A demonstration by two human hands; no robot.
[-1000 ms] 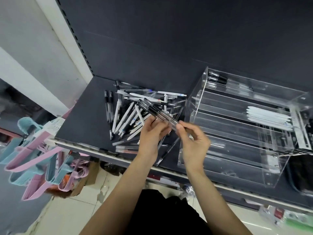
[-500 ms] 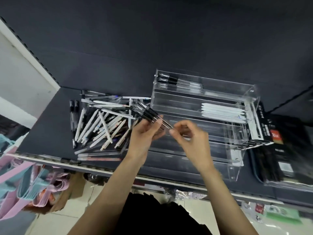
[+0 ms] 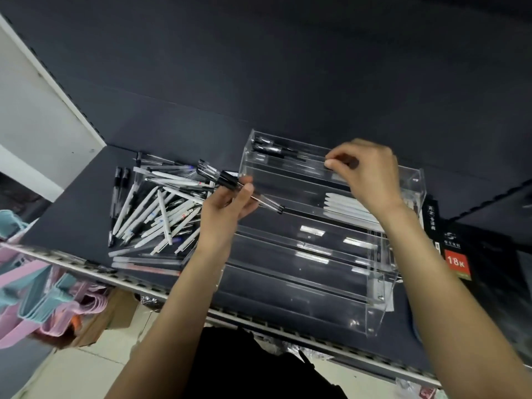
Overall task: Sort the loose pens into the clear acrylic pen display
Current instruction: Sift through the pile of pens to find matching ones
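A clear acrylic pen display [image 3: 374,286] with stepped tiers stands on the dark shelf. Its top tier holds a few black-capped clear pens [image 3: 273,149]; the second tier holds several white pens [image 3: 342,204]. My right hand [image 3: 365,174] is over the top tier, fingertips pinched on a clear pen [image 3: 313,165] lying along that tier. My left hand [image 3: 230,205] is at the display's left end, gripping a bundle of black-capped clear pens [image 3: 227,180]. A loose pile of white and clear pens [image 3: 155,208] lies on the shelf to the left.
The shelf's metal front edge [image 3: 95,267] runs diagonally below the pile. Black boxed stationery with a red "18K" label [image 3: 456,262] sits right of the display. Pink and blue hangers [image 3: 31,289] hang at lower left. A white upright [image 3: 51,90] bounds the shelf's left side.
My right hand drew one pen from the bundle and carried it right and up to the display's top tier. My left hand stays with the bundle. The view swung right.
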